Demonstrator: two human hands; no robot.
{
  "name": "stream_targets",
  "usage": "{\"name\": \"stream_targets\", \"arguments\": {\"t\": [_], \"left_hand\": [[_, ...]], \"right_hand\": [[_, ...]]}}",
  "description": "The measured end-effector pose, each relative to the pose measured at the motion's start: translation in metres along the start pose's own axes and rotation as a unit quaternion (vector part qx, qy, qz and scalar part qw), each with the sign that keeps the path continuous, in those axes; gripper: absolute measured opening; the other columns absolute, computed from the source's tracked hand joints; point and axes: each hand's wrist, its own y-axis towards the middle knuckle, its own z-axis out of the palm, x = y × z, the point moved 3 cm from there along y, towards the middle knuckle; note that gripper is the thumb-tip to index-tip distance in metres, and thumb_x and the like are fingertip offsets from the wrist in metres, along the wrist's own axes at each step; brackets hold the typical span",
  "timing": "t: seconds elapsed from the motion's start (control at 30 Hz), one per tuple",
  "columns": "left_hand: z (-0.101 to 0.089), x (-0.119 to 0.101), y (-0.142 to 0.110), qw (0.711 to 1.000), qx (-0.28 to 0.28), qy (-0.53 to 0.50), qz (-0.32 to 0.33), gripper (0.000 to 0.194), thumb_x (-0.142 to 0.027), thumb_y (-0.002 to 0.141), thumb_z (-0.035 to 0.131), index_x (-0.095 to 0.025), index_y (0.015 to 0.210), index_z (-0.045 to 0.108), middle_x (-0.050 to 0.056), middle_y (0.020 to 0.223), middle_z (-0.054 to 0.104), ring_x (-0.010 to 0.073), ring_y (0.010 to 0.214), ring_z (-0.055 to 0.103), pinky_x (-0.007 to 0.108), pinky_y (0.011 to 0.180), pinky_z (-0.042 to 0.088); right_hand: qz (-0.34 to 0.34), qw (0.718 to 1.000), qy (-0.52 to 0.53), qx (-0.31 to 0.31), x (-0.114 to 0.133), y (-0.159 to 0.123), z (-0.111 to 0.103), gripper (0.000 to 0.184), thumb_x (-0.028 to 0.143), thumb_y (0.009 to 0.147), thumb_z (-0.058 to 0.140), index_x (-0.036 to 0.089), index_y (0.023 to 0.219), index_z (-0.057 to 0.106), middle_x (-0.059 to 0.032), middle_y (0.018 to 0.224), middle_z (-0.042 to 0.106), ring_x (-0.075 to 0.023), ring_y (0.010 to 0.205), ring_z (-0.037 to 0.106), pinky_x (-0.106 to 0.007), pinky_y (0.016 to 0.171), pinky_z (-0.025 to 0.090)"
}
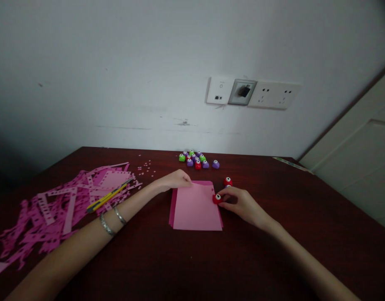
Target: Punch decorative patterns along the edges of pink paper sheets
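Note:
A small stack of pink paper sheets (pixel 197 207) lies on the dark wooden table (pixel 274 234). My left hand (pixel 175 180) rests on the stack's far left corner, fingers curled and pressing the top sheet. My right hand (pixel 242 202) pinches a small red paper punch (pixel 216 199) set against the right edge of the top sheet. A second red punch (pixel 228 181) stands just beyond my right hand.
Several small punches (pixel 197 159) in green, purple and red stand near the wall. A heap of punched pink paper strips (pixel 57 209) covers the left of the table, with a yellow utility knife (pixel 107 196) on it. Wall sockets (pixel 252 93) are above.

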Motion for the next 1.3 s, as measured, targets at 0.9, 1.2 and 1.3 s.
{"name": "stream_targets", "arguments": {"t": [0.9, 1.2, 1.3], "left_hand": [[0.068, -0.031, -0.038, 0.909, 0.101, 0.405, 0.006, 0.101, -0.076, 0.072, 0.03, -0.007, 0.141, 0.004, 0.016, 0.146, -0.003, 0.0328, 0.134, -0.003, 0.047, 0.107, 0.011], [0.069, -0.033, -0.038, 0.911, 0.11, 0.398, 0.019, 0.101, -0.076, 0.072, 0.028, -0.006, 0.141, 0.002, 0.016, 0.146, -0.003, 0.0311, 0.134, -0.002, 0.047, 0.107, 0.008], [0.069, -0.033, -0.037, 0.911, 0.105, 0.399, 0.02, 0.101, -0.076, 0.073, 0.029, -0.006, 0.141, 0.004, 0.016, 0.146, -0.002, 0.0305, 0.134, -0.001, 0.047, 0.108, 0.008]], "right_hand": [[-0.025, 1.0, 0.012, -0.002, -0.004, 0.0, 0.007, 0.019, 0.014, 0.074, 0.06, 0.02, 0.091, 0.064, -0.0023, 0.089, 0.064, -0.0151, 0.076, 0.059, -0.027, 0.069, 0.048], [-0.035, 0.999, 0.014, -0.002, -0.001, 0.0, 0.008, 0.018, 0.014, 0.074, 0.06, 0.02, 0.091, 0.065, -0.0021, 0.089, 0.064, -0.0144, 0.075, 0.058, -0.026, 0.067, 0.047], [-0.036, 0.999, 0.012, -0.002, 0.0, 0.0, 0.009, 0.018, 0.015, 0.074, 0.06, 0.02, 0.091, 0.065, -0.002, 0.087, 0.063, -0.0142, 0.073, 0.058, -0.026, 0.066, 0.047]]}}
